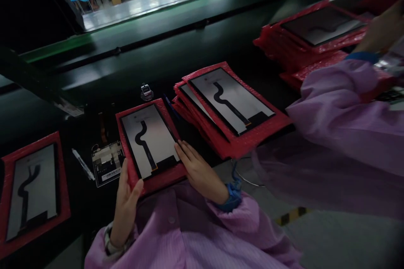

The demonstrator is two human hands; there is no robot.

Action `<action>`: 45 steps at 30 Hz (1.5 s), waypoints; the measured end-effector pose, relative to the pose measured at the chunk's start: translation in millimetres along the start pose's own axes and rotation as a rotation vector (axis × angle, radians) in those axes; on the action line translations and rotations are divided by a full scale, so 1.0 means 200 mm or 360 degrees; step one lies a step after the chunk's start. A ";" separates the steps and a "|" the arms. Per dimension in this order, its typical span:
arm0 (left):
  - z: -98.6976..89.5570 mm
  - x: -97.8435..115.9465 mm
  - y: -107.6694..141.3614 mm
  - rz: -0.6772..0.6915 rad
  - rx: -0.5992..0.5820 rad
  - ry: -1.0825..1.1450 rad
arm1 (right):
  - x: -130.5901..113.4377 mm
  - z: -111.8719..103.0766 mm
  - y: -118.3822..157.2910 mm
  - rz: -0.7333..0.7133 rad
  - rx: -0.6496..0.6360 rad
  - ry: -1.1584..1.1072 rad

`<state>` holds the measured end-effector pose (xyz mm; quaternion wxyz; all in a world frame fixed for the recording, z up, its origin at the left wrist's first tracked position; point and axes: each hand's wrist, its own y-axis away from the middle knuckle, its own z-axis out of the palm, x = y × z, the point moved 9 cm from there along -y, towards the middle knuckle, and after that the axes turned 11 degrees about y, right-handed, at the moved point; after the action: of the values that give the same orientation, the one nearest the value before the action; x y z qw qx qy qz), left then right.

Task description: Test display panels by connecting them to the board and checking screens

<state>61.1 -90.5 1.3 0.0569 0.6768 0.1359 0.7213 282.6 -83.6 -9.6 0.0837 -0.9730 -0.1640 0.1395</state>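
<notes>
One rectangular grey display panel (162, 134) lies on a red bubble-wrap sleeve (164, 180) that my half-curled left hand (126, 199) grips; my straight-fingered right hand (202, 174) touches the panel

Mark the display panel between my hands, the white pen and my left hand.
Display panel (152, 138), head view: grey surface beside the dark strip.
White pen (83, 164), head view: middle of barrel.
Left hand (126, 201), head view: near thumb base.

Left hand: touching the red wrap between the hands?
Touching. Head view: the left hand holds the red wrap, thumb over its near left corner, fingers along its left edge.
</notes>
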 end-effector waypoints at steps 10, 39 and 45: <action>-0.12 0.52 -0.22 0.1001 0.0047 -0.1292 | -0.08 -0.49 -0.12 -0.0130 0.0049 0.0162; -0.20 0.51 -0.71 0.1170 0.0094 -0.0472 | -0.20 0.00 -0.65 -0.0368 -0.0416 0.0008; -0.24 0.55 -0.68 0.1348 0.0199 -0.0362 | -0.21 -0.03 -0.66 -0.0359 -0.0281 -0.0673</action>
<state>-9.2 62.2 67.7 -0.2703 0.7499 -0.1171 0.5924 207.3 25.2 34.4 -0.0228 -0.9012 -0.2971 0.3147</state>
